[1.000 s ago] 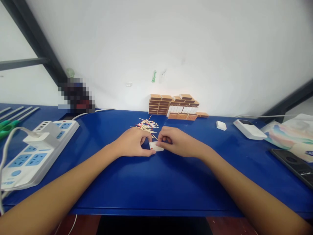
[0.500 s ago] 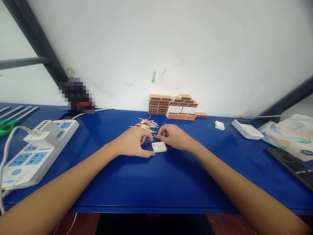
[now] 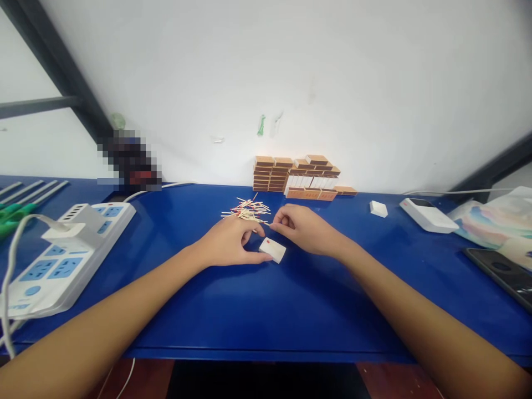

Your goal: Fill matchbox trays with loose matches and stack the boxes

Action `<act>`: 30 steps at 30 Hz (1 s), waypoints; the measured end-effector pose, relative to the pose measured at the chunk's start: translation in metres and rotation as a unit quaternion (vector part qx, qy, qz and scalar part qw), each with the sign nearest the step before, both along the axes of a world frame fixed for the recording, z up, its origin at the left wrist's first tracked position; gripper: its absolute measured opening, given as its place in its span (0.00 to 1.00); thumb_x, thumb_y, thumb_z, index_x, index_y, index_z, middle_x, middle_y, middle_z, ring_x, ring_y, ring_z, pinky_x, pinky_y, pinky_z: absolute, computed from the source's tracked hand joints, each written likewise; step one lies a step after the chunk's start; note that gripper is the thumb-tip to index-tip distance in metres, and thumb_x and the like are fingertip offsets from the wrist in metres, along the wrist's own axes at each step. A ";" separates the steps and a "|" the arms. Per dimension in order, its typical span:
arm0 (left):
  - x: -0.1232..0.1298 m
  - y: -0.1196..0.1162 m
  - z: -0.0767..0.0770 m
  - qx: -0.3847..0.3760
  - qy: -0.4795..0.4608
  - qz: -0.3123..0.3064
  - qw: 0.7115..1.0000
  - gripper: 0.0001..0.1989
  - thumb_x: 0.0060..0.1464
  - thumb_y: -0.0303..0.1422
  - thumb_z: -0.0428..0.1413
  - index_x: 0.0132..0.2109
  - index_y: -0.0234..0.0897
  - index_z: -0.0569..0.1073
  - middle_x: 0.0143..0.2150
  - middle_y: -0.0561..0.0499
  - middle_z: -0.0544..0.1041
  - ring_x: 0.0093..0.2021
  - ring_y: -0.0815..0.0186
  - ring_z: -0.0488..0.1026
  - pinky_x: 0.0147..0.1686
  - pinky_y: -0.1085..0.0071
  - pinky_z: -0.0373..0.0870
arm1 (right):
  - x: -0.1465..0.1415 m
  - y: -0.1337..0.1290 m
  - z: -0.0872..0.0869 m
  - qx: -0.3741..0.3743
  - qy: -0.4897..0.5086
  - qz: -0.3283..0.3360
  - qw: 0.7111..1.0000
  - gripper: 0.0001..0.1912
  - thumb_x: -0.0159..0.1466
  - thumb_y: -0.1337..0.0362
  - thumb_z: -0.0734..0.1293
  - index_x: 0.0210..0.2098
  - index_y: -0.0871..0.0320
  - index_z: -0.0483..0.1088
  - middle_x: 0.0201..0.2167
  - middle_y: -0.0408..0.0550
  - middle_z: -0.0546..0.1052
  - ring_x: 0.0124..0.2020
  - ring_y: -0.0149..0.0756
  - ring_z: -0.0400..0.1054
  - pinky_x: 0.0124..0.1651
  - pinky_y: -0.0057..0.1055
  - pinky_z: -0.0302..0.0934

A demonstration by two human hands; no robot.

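Note:
A small white box tray (image 3: pixel 273 250) with a red match head showing at its upper left corner lies tilted on the blue table. My left hand (image 3: pixel 233 240) is beside it, thumb at the tray's near edge and fingers apart from the thumb. Just behind the tray, my right hand (image 3: pixel 299 226) pinches a matchstick (image 3: pixel 266 223) between thumb and forefinger. Behind my left hand lies a loose heap of red-tipped matches (image 3: pixel 246 209); my hand hides part of it.
Stacked matchboxes (image 3: pixel 270 176) stand against the wall. A power strip (image 3: pixel 62 260) with cables is at the left. On the right are a white block (image 3: pixel 378 209), a white device (image 3: pixel 430 216), a phone (image 3: pixel 499 274) and a plastic bag (image 3: pixel 482 224).
The tray has turned clockwise, and my left thumb has moved right along it. My right hand has shifted slightly up and right, with the matchstick now visible at its fingertips.

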State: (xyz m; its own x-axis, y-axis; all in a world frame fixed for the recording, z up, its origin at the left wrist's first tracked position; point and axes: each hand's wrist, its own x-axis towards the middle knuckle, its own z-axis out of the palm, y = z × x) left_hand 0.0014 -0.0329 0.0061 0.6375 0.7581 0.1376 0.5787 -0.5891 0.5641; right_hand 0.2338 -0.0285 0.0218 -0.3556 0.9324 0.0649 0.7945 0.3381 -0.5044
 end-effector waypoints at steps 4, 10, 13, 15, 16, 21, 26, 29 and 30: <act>0.001 0.000 0.000 -0.012 -0.001 -0.008 1.000 0.23 0.50 0.48 0.68 0.49 0.40 0.81 0.22 0.59 0.69 0.24 0.69 0.66 0.27 0.72 0.56 | 0.008 -0.014 0.007 -0.055 0.005 0.070 0.996 0.10 0.68 0.56 0.67 0.35 0.55 0.75 0.31 0.46 0.76 0.30 0.34 0.66 0.32 0.32 0.56; 0.000 0.001 0.000 -0.014 0.005 -0.017 1.000 0.18 0.52 0.44 0.67 0.47 0.40 0.82 0.23 0.58 0.70 0.24 0.70 0.67 0.27 0.71 0.57 | 0.009 -0.006 0.008 -0.030 0.024 0.101 0.994 0.11 0.68 0.56 0.68 0.35 0.55 0.77 0.31 0.46 0.76 0.30 0.35 0.66 0.34 0.32 0.58; 0.001 0.001 -0.005 0.006 -0.003 -0.010 1.000 0.24 0.50 0.49 0.68 0.50 0.41 0.80 0.25 0.58 0.72 0.25 0.69 0.68 0.28 0.71 0.58 | 0.010 0.025 0.009 0.021 0.041 0.050 0.998 0.09 0.67 0.60 0.67 0.35 0.57 0.76 0.30 0.47 0.77 0.30 0.35 0.67 0.35 0.32 0.59; 0.005 0.000 -0.009 0.021 -0.006 0.001 1.000 0.29 0.49 0.55 0.67 0.52 0.42 0.80 0.25 0.58 0.72 0.26 0.68 0.69 0.29 0.71 0.59 | 0.010 0.049 0.009 0.033 0.012 0.020 0.999 0.07 0.66 0.62 0.68 0.35 0.59 0.77 0.31 0.48 0.78 0.31 0.35 0.68 0.35 0.32 0.60; 0.007 -0.001 -0.011 0.028 -0.003 0.008 1.000 0.31 0.49 0.57 0.66 0.52 0.42 0.80 0.25 0.58 0.72 0.26 0.68 0.69 0.29 0.71 0.58 | 0.009 0.060 0.009 0.030 -0.006 0.012 0.999 0.07 0.66 0.62 0.69 0.36 0.59 0.77 0.32 0.48 0.79 0.32 0.35 0.69 0.36 0.32 0.60; 0.016 -0.004 -0.017 0.067 0.034 0.015 0.997 0.25 0.55 0.56 0.63 0.48 0.42 0.80 0.24 0.56 0.72 0.26 0.66 0.69 0.28 0.69 0.54 | -0.005 0.092 0.003 -0.014 -0.057 0.040 0.998 0.17 0.60 0.56 0.77 0.42 0.61 0.77 0.40 0.52 0.82 0.38 0.38 0.73 0.37 0.31 0.62; 0.014 -0.003 -0.018 0.078 0.030 0.015 0.996 0.19 0.58 0.51 0.61 0.46 0.42 0.79 0.25 0.55 0.72 0.26 0.66 0.70 0.28 0.70 0.54 | -0.023 0.092 0.003 -0.042 -0.079 0.049 0.995 0.08 0.64 0.60 0.74 0.38 0.59 0.79 0.36 0.49 0.83 0.35 0.36 0.74 0.34 0.30 0.61; 0.013 -0.003 -0.017 0.074 0.036 0.009 0.997 0.18 0.59 0.50 0.61 0.47 0.42 0.79 0.25 0.55 0.73 0.26 0.65 0.70 0.28 0.70 0.55 | -0.030 0.089 0.004 -0.052 -0.090 0.069 0.992 0.05 0.64 0.63 0.73 0.35 0.59 0.79 0.33 0.48 0.83 0.33 0.36 0.74 0.33 0.30 0.61; 0.013 -0.003 -0.017 0.073 0.038 0.008 0.997 0.18 0.59 0.49 0.61 0.47 0.41 0.79 0.25 0.55 0.73 0.26 0.65 0.70 0.28 0.70 0.55 | -0.031 0.088 0.004 -0.048 -0.093 0.072 0.992 0.04 0.64 0.64 0.73 0.35 0.59 0.79 0.34 0.48 0.83 0.34 0.36 0.74 0.34 0.30 0.61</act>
State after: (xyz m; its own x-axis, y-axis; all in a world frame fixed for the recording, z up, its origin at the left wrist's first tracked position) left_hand 0.0144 -0.0359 -0.0110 0.6379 0.7440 0.1987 0.6266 -0.6515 0.4277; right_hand 0.2026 0.0594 0.0257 -0.4828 0.8699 -0.1012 0.8238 0.4120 -0.3893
